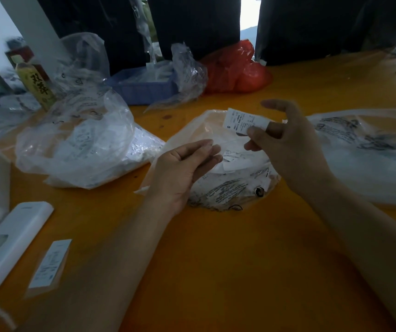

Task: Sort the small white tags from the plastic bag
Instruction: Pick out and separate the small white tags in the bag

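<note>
A clear plastic bag [225, 188] with printed text lies mid-table, with several small white tags [234, 159] loose inside it. My right hand [288, 144] is raised above the bag and pinches one white tag [242, 121] marked "S" between thumb and fingers. My left hand [187, 166] hovers over the bag's left edge, palm turned up, fingers loosely extended; whether it touches the plastic is unclear. A small stack of white tags [49, 262] lies at the table's near left.
The orange table [228, 259] also carries a second clear bag of tags [82, 144] at left, a flat printed bag [371, 149] at right, a blue tray [144, 88], a red bag [237, 68], a bottle [36, 85] and a white remote [7, 245].
</note>
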Motion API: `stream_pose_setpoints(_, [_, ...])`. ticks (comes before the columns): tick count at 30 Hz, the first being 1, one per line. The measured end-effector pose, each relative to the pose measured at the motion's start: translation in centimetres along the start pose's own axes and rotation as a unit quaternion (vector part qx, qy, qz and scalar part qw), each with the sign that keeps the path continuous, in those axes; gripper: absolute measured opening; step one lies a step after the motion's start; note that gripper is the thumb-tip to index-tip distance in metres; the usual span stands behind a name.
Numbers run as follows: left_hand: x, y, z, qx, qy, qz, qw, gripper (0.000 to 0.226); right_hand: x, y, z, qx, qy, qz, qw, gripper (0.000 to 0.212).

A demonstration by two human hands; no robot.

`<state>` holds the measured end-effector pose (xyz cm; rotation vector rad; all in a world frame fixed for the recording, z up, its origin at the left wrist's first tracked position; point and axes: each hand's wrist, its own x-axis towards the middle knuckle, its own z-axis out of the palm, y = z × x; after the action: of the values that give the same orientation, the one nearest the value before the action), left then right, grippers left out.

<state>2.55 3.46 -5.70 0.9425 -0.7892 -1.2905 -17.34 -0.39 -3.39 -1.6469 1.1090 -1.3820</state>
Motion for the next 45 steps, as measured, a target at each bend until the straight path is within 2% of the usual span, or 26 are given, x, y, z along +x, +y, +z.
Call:
stream_pose_setpoints(5, [0.07,0.00,0.00,0.004,-0.001,0.004,1.000,0.038,0.03,-0.03,0.00,-0.040,-0.029,-0.025,0.998,0.008])
stream_pose_setpoints(13, [0.05,-0.01,-0.03,0.016,-0.004,0.007,1.000,0.043,-0.08,0.24,0.46,-0.110,-0.020,-0.051,0.992,0.009])
stream_pose_setpoints(22, [-0.10,-0.15,-0.02,0.030,0.000,0.016,0.999,0.034,-0.24,0.34,0.76,-0.124,-0.040,-0.052,0.990,0.013])
stream_pose_setpoints(33, [-0.08,-0.21,0.09,0.050,0.000,0.022,0.999,0.038,-0.15,0.38,0.58,-0.129,-0.020,-0.048,0.990,0.009])
stream_pose_setpoints(38, [-0.15,-0.21,0.07,0.060,0.008,0.033,0.998,0.041,-0.02,0.59,0.52,-0.133,-0.047,-0.041,0.989,0.011])
stream_pose_setpoints(42, [-0.24,-0.23,0.15,0.085,0.023,0.042,0.995,0.033,-0.19,0.73,0.79,-0.180,-0.068,-0.065,0.979,0.012])
stream_pose_setpoints(45, [-0.30,-0.24,0.19,0.144,0.028,0.057,0.987,0.018,-0.31,0.73,0.94,-0.189,-0.088,-0.076,0.975,0.012])
